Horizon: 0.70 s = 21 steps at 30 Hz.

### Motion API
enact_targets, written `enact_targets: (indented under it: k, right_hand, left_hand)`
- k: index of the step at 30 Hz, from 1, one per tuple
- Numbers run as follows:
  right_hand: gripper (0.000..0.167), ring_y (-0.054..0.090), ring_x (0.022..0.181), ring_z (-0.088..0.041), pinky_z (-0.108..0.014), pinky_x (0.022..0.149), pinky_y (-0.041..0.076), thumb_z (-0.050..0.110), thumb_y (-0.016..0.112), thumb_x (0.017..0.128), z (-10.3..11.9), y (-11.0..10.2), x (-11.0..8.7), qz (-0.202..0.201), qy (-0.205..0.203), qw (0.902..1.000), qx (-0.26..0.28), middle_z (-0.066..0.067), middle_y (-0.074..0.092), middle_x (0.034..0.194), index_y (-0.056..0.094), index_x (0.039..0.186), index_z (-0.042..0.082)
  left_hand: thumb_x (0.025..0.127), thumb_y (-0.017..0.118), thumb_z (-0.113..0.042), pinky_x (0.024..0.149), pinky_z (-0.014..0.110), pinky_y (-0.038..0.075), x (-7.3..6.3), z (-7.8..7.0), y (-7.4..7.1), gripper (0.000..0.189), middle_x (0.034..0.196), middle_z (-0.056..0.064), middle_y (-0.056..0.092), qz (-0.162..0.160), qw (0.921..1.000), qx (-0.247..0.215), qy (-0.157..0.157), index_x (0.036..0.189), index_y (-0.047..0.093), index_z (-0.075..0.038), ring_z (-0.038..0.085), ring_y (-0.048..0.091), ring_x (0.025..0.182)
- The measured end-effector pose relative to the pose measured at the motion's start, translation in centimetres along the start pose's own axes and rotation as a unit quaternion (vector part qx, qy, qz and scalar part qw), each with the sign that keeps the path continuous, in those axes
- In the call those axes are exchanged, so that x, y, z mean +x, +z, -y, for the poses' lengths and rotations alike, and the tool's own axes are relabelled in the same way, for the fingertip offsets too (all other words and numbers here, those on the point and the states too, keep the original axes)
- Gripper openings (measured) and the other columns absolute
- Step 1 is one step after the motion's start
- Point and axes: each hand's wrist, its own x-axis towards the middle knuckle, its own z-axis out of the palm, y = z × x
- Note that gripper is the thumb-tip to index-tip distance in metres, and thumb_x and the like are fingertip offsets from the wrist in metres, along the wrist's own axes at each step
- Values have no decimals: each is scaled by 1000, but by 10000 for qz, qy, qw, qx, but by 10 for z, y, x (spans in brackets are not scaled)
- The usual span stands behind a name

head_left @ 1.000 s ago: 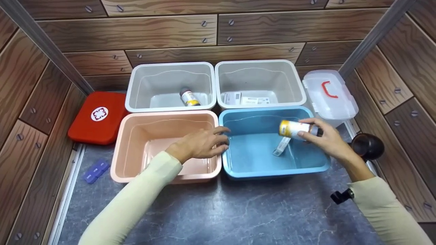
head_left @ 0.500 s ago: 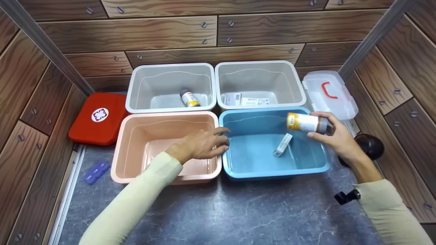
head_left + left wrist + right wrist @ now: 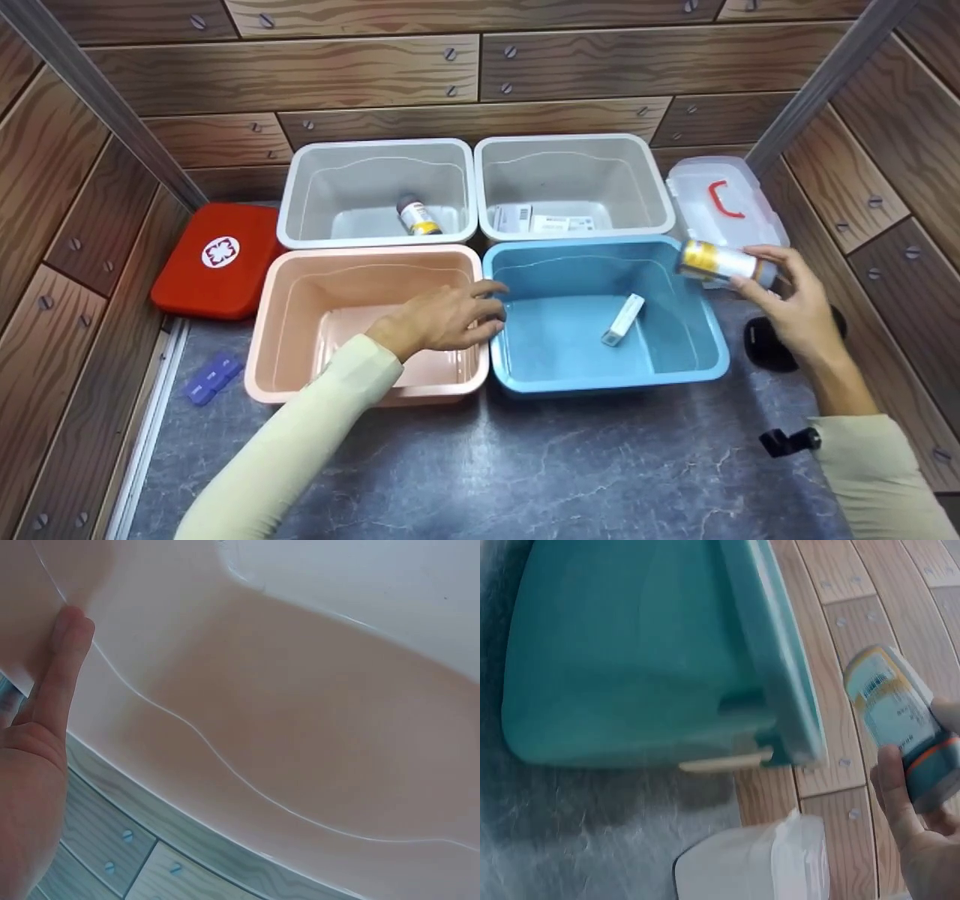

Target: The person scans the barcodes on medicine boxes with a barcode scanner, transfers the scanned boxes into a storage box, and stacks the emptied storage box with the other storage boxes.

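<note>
My right hand [image 3: 799,300] holds a pill bottle [image 3: 718,261] with a yellow and white label by its dark end, thumb and fingers on its sides. It hovers, tilted sideways, above the right end of the blue bin [image 3: 606,388] and the clear lidded box [image 3: 727,191]. The right wrist view also shows the bottle [image 3: 892,701] in that grip. My left hand [image 3: 446,319] rests across the meeting rims of the pink bin [image 3: 367,396] and the blue one, fingers relaxed; a finger [image 3: 64,679] lies against the pink inner wall. In the blue bin lies a slim white carton [image 3: 622,320].
Behind stand two grey bins: the left one [image 3: 379,142] has a similar bottle [image 3: 418,215], the right one [image 3: 574,139] several white cartons [image 3: 551,223]. A red first-aid case [image 3: 214,262] and purple pill organizer [image 3: 214,377] lie left. A black object [image 3: 769,345] sits right.
My right hand has carried the bottle rightward, from over the blue bin to its right edge. The left hand stays in place on the rims.
</note>
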Motion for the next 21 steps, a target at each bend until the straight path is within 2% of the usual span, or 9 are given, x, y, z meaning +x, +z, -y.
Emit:
enact_targets:
  k: [5,8,10,12,13,15,17,21]
  right_hand:
    - [50,71,101,-9,-18,78,62,-17,72,94,-10,-16,-8,-407,311,9965,658,-4,69,124,64,141,-2]
    - [56,73,90,-5,-14,65,57,-14,75,94,-18,-26,-16,-627,604,9951,462,0,68,118,64,145,8]
    - [57,73,90,-5,-14,65,58,-12,76,94,-24,-29,-21,-785,776,9932,373,1,67,116,64,145,10]
    - [54,72,93,-3,-11,70,58,-9,78,94,-32,-31,-27,-1045,945,9900,94,4,66,116,65,143,10]
    - [53,71,95,-3,-10,74,58,-9,78,94,-36,-30,-30,-1207,1040,9872,-13,5,67,117,66,142,10]
    - [50,70,100,-5,-15,83,61,-11,78,93,-43,-29,-35,-1566,1249,9796,124,3,65,119,66,137,8]
    - [45,70,97,-5,-16,81,61,-12,78,92,-50,-26,-40,-1980,1457,9691,194,2,64,118,67,130,9]
    - [40,73,83,-8,-20,69,63,-14,76,91,-61,-21,-49,-2661,1593,9480,710,-4,60,114,65,122,8]
  left_hand:
    - [114,48,-38,92,50,62,1,1,1,33,166,9,50,-26,10000,-37,71,128,73,-21,33,73,116]
    - [114,48,-38,91,50,62,1,1,1,33,166,9,49,-20,10000,-79,56,128,73,-21,33,73,115]
    - [114,48,-38,91,50,62,1,1,1,33,166,9,49,-23,9999,-91,48,128,73,-21,33,73,114]
    - [113,49,-38,91,50,62,1,1,1,33,166,9,50,-33,9999,-85,45,129,73,-21,33,74,110]
    - [113,49,-38,90,50,62,1,1,1,33,166,9,50,-34,10000,-78,46,129,73,-21,33,74,109]
    - [113,49,-39,91,50,62,1,1,2,34,166,9,49,-35,10000,-68,51,129,73,-21,33,74,109]
    - [113,48,-39,91,50,62,1,1,2,34,166,8,49,-25,10000,-72,37,130,72,-21,32,73,110]
    - [113,49,-39,92,51,62,1,1,1,34,166,9,49,-10,10000,-86,23,131,72,-21,32,73,108]
